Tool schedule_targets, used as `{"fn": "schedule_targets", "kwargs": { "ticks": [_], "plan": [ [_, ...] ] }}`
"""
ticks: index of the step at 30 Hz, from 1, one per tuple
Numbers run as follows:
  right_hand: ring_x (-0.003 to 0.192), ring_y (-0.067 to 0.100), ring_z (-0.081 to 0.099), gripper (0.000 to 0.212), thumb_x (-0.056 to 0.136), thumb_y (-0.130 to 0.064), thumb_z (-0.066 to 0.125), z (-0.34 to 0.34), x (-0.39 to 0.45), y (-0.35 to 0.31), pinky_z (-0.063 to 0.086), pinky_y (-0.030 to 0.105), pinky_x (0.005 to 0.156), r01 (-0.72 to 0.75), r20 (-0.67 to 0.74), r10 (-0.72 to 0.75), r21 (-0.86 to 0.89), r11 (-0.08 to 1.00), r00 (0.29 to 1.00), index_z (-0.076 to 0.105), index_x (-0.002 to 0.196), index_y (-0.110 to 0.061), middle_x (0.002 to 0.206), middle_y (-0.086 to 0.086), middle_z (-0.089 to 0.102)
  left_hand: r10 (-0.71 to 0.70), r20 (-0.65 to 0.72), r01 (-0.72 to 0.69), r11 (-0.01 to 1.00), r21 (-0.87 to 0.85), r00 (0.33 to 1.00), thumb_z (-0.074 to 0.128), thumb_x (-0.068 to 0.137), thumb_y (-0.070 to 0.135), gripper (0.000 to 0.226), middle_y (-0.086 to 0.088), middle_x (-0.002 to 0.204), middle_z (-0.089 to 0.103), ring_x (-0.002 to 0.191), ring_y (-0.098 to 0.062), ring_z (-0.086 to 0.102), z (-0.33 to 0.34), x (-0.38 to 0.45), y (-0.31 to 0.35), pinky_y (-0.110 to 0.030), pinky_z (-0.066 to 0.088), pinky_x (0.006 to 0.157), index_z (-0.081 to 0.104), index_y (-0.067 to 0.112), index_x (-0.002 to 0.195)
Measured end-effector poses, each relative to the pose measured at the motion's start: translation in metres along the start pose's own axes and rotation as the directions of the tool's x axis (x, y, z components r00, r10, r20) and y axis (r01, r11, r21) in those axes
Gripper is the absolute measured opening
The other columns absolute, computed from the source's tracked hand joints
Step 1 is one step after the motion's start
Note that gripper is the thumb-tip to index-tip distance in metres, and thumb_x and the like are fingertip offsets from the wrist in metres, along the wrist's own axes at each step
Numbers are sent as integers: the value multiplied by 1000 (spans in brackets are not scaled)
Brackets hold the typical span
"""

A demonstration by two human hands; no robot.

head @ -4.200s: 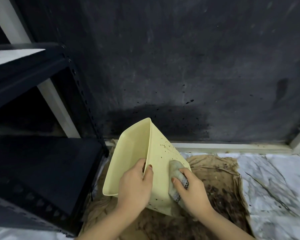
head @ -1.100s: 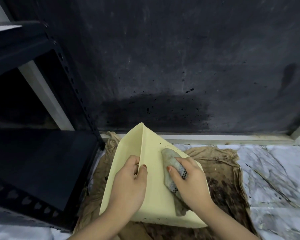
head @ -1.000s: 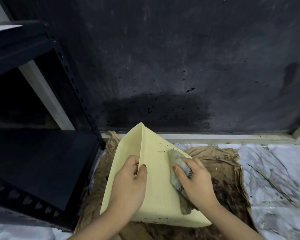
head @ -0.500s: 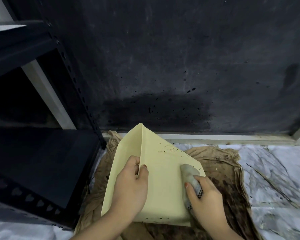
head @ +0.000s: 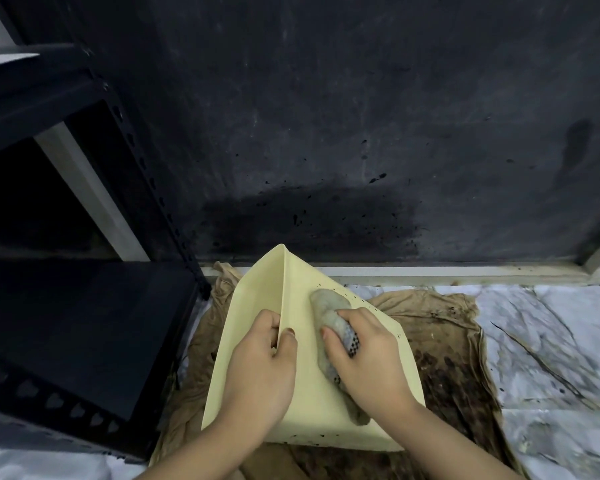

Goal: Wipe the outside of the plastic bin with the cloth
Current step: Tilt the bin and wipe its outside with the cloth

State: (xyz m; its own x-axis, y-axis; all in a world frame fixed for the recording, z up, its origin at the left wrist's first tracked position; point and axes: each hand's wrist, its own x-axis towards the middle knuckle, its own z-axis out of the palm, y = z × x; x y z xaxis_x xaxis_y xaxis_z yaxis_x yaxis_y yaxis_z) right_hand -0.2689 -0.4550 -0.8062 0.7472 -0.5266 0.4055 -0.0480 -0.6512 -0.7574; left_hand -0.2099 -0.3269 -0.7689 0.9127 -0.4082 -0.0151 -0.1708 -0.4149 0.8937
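A pale yellow plastic bin (head: 305, 396) stands tipped on the floor, one outer wall facing up, with dark specks along its upper right edge. My left hand (head: 262, 372) grips the bin's rim, thumb on the outside wall. My right hand (head: 364, 358) presses a bunched grey cloth (head: 329, 308) against the upper part of that outer wall. The cloth's lower end trails under my wrist.
A stained brown rag (head: 444, 337) lies spread on the marble floor (head: 551, 327) under the bin. A black metal shelf unit (head: 84, 306) stands close on the left. A dark, spattered wall (head: 326, 133) rises just behind the bin.
My right hand has slid the cloth from the bin's lower right edge back up toward the upper middle of the wall. The left hand and the bin have stayed put.
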Motion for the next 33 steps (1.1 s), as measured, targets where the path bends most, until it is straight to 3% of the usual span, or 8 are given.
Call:
{"fn": "schedule_targets", "kwargs": {
  "ticks": [3, 8, 11, 14, 17, 20, 26, 33],
  "plan": [
    [79, 9, 52, 15, 81, -17, 65, -3, 5, 15, 31, 0, 72, -46, -19, 45, -32, 998, 999, 63, 95, -13, 85, -5, 59, -11, 23, 11, 1000, -19, 1000, 45, 94, 19, 18, -12, 65, 58, 48, -13, 42, 0, -2, 1, -24, 33, 44, 49, 15, 77],
    [79, 13, 54, 15, 81, -15, 65, -12, 5, 47, 36, 18, 71, -133, -27, 131, -96, 987, 991, 63, 95, -11, 84, -5, 57, -29, 34, 30, 999, -27, 999, 45, 95, 19, 18, 0, 63, 61, 48, -13, 46, 0, -3, 2, -22, 34, 45, 51, 19, 77],
    [79, 12, 53, 17, 81, -15, 65, -16, -1, 66, 36, 20, 72, -198, -45, 194, -133, 971, 980, 64, 97, -10, 85, -5, 57, -46, 47, 46, 999, -5, 998, 43, 95, 22, 16, -3, 78, 69, 68, -25, 61, -2, -2, 3, -27, 42, 53, 54, 24, 83],
    [79, 14, 52, 18, 81, -16, 65, -20, -8, 82, 35, 22, 72, -278, -56, 272, -143, 950, 961, 63, 98, -9, 85, -3, 57, -45, 66, 44, 999, 13, 997, 42, 95, 22, 19, 22, 80, 68, 68, -2, 62, -6, 0, 3, -13, 42, 50, 54, 30, 84],
    [78, 16, 53, 16, 81, -14, 65, -23, -16, 90, 35, 25, 71, -315, -60, 309, -157, 936, 949, 63, 95, -9, 81, -5, 55, -84, 98, 89, 995, -46, 992, 42, 95, 15, 25, 23, 79, 69, 72, 9, 61, -7, 5, 3, -6, 44, 56, 55, 36, 94],
    [73, 18, 53, 11, 78, -10, 68, -27, -25, 95, 33, 23, 65, -321, -72, 314, -172, 931, 947, 64, 88, -9, 74, -6, 53, -158, 154, 180, 974, -139, 975, 44, 90, 7, 40, 14, 84, 74, 79, -6, 69, -10, 10, 5, -27, 54, 73, 57, 40, 106],
    [71, 22, 56, 17, 72, -3, 73, -32, -43, 100, 31, 16, 62, -306, -70, 298, -198, 931, 952, 66, 87, -5, 75, 4, 59, -122, 72, 132, 976, -172, 990, 53, 90, 25, 14, -22, 81, 71, 76, -39, 67, -8, 18, 7, -43, 52, 67, 65, 30, 92],
    [69, 3, 52, 12, 68, -6, 73, -29, -52, 65, 35, 1, 68, -135, -109, 121, -123, 983, 987, 68, 79, -5, 69, 1, 60, -69, 26, 72, 979, -191, 997, 50, 94, 19, 19, -26, 80, 69, 69, -43, 64, -1, 19, 12, -51, 52, 64, 65, 28, 88]
  ]
}}
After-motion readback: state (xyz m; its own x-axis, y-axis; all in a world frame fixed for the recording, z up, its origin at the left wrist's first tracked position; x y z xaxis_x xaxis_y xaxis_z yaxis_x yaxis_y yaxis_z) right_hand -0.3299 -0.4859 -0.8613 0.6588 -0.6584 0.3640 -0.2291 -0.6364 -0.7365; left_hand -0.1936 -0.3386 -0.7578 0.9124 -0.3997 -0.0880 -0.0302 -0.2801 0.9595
